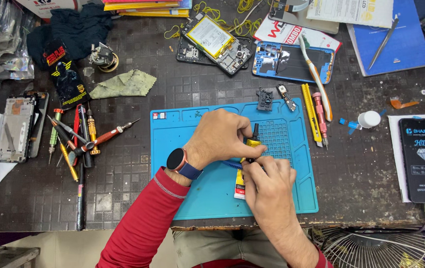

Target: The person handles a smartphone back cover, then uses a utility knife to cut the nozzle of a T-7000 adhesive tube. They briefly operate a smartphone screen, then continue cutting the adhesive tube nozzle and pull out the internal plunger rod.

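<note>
Over the blue silicone work mat, both my hands meet on a small glue tube with a yellow-and-white body and a black nozzle pointing away from me. My left hand, a watch on its wrist, pinches the tube's upper end near the nozzle. Just below it, my right hand closes around the tube's body from the near side. A thin blue piece shows between the hands; what it is cannot be made out.
Several screwdrivers lie left of the mat. Opened phones and a blue phone frame sit behind it. Tweezers, a yellow ruler and a toothbrush lie right. A lit phone is far right. A fan grille sits below.
</note>
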